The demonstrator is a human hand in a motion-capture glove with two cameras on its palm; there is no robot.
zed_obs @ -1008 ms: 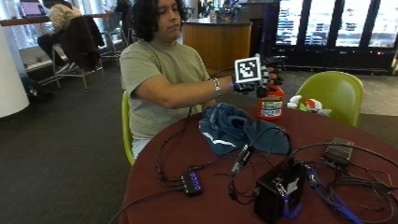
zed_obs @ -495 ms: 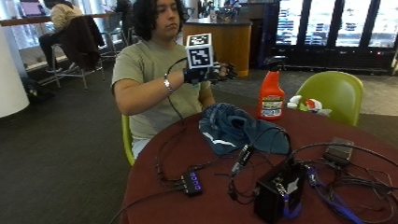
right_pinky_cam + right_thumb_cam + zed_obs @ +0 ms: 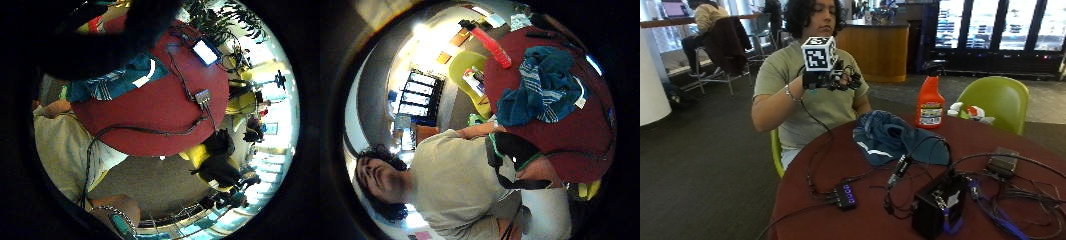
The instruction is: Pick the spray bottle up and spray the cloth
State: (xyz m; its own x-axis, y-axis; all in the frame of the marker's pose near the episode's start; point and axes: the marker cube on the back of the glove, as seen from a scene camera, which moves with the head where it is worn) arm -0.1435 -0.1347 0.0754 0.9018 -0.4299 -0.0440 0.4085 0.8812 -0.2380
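No writing can be read anywhere. The orange spray bottle (image 3: 931,102), standing on the far side of my counter (image 3: 859,220), carries a pale label, but its print is too small for me to make out.

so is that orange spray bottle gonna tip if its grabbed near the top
Probably somewhat: the orange spray bottle stands tall and narrow on the table, so a sideways nudge could topple it. Its plastic looks rigid, and likely smooth. How full it is can't be seen.
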